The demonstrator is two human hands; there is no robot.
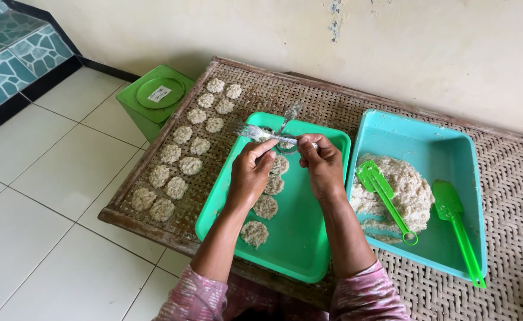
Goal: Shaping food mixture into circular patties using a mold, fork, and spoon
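Observation:
My left hand (251, 172) and my right hand (322, 164) meet over a green tray (300, 238). The right hand grips a metal fork (255, 133) by its handle, tines pointing left. The left hand's fingertips pinch at the fork near the tines, where pale rice mix clings. A metal spoon (291, 114) rests against the tray's far rim. Several flat round rice patties (265, 206) lie in a column down the tray.
A woven rattan mat (511, 178) holds two rows of patties (181, 156) at its left. A turquoise tub (428, 142) on the right holds rice mix (401, 184) and two green spatulas (386, 199). A green lidded bin (154, 98) stands on the tiled floor.

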